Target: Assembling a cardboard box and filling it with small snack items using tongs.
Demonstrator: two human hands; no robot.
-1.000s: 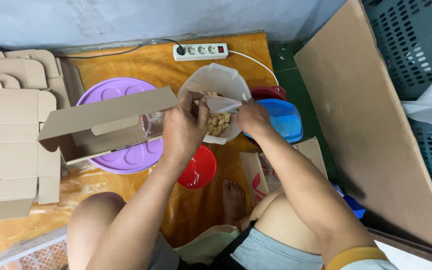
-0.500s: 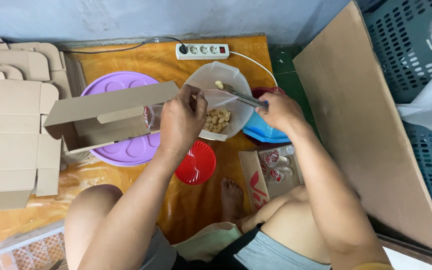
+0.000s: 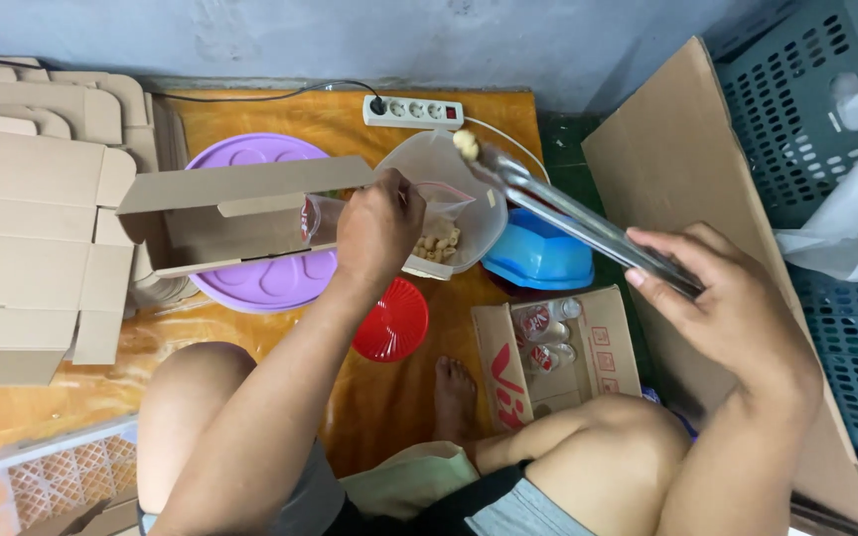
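Pinched at the very tip of the metal tongs (image 3: 588, 223), a small pale snack piece (image 3: 466, 145) hangs above the far rim of a clear plastic tub (image 3: 469, 199), which holds a shallow heap of similar beige pieces low down inside. The piece looks light, dry and brittle, the sort of thing that would crumble under a hard squeeze or slip out under a loose one, so a gentle, steady pinch across its widest part seems the safest hold. The tongs are long, stiff and smooth; the right hand (image 3: 737, 308) is closed around their rear end, fingers pressing the two arms together, and so long a reach probably makes any wobble show at the tip. The left hand (image 3: 377, 230) is curled over the near rim of the tub, and it seems to pinch the edge of a thin clear bag (image 3: 444, 194) with a coloured strip there, though the exact grip is hidden behind the knuckles. Tub and bag both look light and flexible, likely to shift unless steadied. Just left of the tub an open cardboard box (image 3: 230, 213) lies across a purple round lid (image 3: 260, 283), with flat cardboard sheets (image 3: 22, 228) stacked further left. A red lid (image 3: 394, 320) lies on the orange floor mat (image 3: 399, 397) near the person's knee, a blue container (image 3: 538, 260) sits just right of the tub, a small carton of sealed cups (image 3: 548, 342) is in front of it, and a white power strip (image 3: 413, 110) runs along the wall.
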